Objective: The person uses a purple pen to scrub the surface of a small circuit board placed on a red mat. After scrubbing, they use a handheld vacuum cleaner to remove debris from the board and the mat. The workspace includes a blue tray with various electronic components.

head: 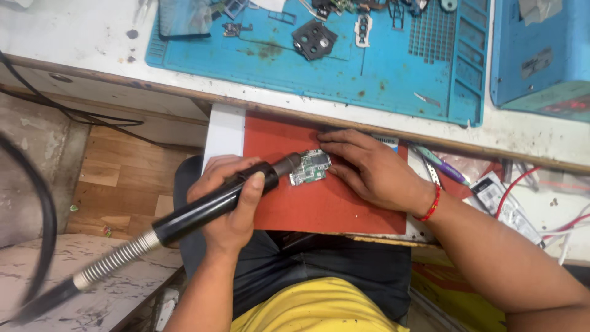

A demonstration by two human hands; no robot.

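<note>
A small green circuit board (310, 167) lies on a red mat (307, 203) covering a pull-out shelf below the workbench edge, right in front of me. My left hand (228, 203) is wrapped tight around the black handle of a hot-air tool (209, 206), whose metal nozzle points at the board's left edge and sits just over it. A ribbed metal hose trails from the handle down to the lower left. My right hand (369, 169) lies flat on the mat, fingers spread and grasping nothing, with the fingertips touching the board's right side to steady it.

Above, on the bench, a blue work mat (381, 80) carries small phone parts, a dark camera frame (314, 39) and a dark screen panel (184, 18). To the right of the shelf lie a purple pen (444, 167) and loose red and white wires (541, 203).

My judgement of the risks: the steadying fingertips are very near the nozzle, so a slight drift could burn them. The board is only held by light pressure and could slide. The hose's weight could also pull the nozzle off its aim.
</note>
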